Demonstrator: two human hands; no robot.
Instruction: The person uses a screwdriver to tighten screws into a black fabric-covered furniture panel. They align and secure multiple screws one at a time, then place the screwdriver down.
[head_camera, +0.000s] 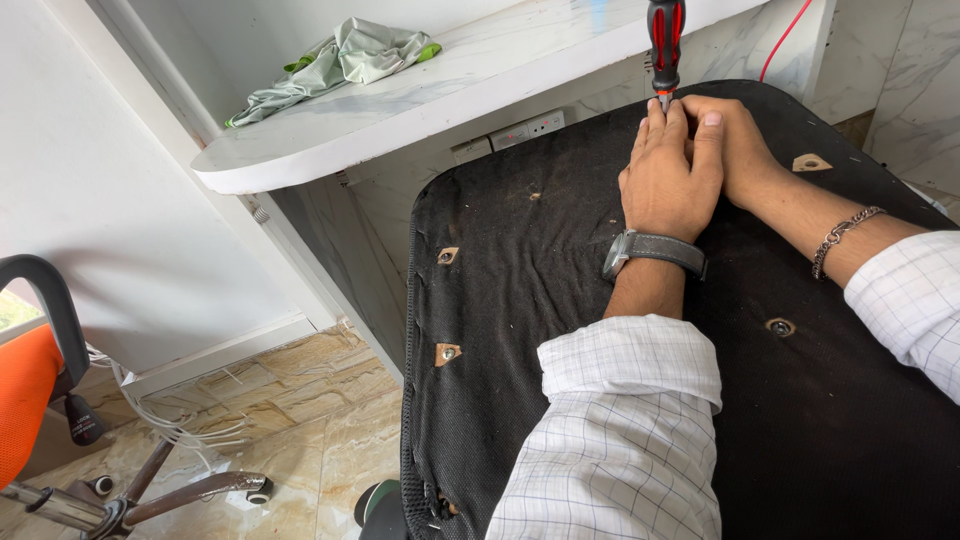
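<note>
A screwdriver with a red and black handle stands upright at the far edge of an upturned black chair seat. My left hand, with a grey watch on its wrist, lies flat on the seat, its fingertips pressed around the screwdriver's shaft. My right hand, with a chain bracelet on its wrist, comes in from the right and tucks under the left hand at the shaft. Its fingers are mostly hidden. The handle itself is free of both hands.
The seat's underside has several screw holes and a bolt. A white marble-look shelf with a crumpled green-grey cloth runs behind. Wall sockets, a red cable and an orange office chair are nearby.
</note>
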